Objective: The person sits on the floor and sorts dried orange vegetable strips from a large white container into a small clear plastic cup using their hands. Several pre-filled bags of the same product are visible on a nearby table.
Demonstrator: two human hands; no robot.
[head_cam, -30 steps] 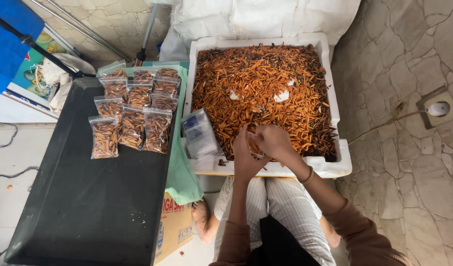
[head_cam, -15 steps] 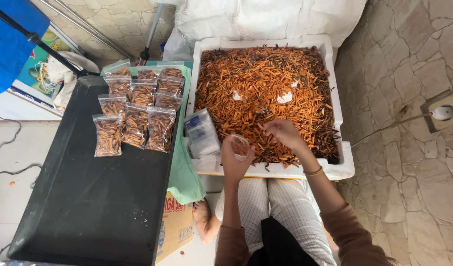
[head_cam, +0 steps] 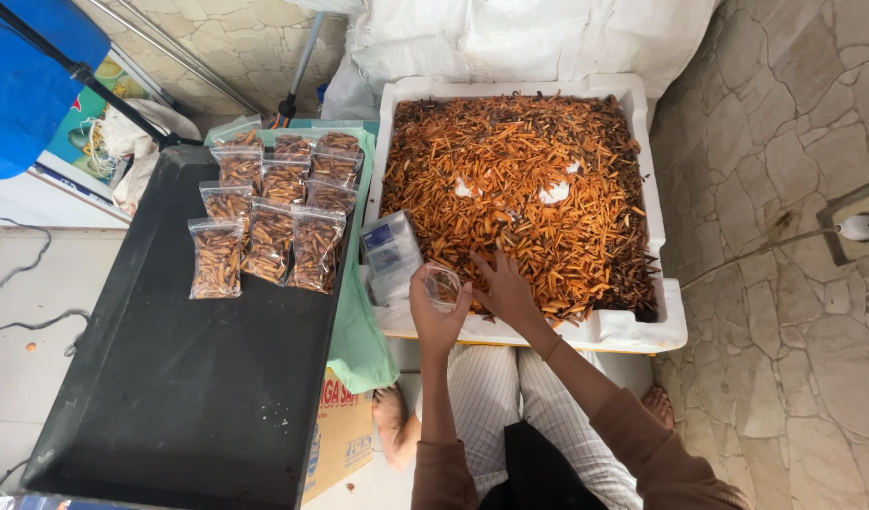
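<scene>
Stone paving surrounds a white foam box [head_cam: 668, 326] heaped with orange snack sticks [head_cam: 519, 179]. Left hand [head_cam: 434, 316] grips a small clear bag [head_cam: 443, 284]; right hand [head_cam: 503, 290], fingers spread, rests on the sticks beside it. Further left, filled packets [head_cam: 269, 222] lie on a black tray [head_cam: 170, 378].

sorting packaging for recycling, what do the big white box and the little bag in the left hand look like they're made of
White box: probably expanded foam, matte, with thick, chipped, rounded walls. Small bag in the left hand: thin clear plastic film, glossy; the orange snack sticks show through it.
</scene>
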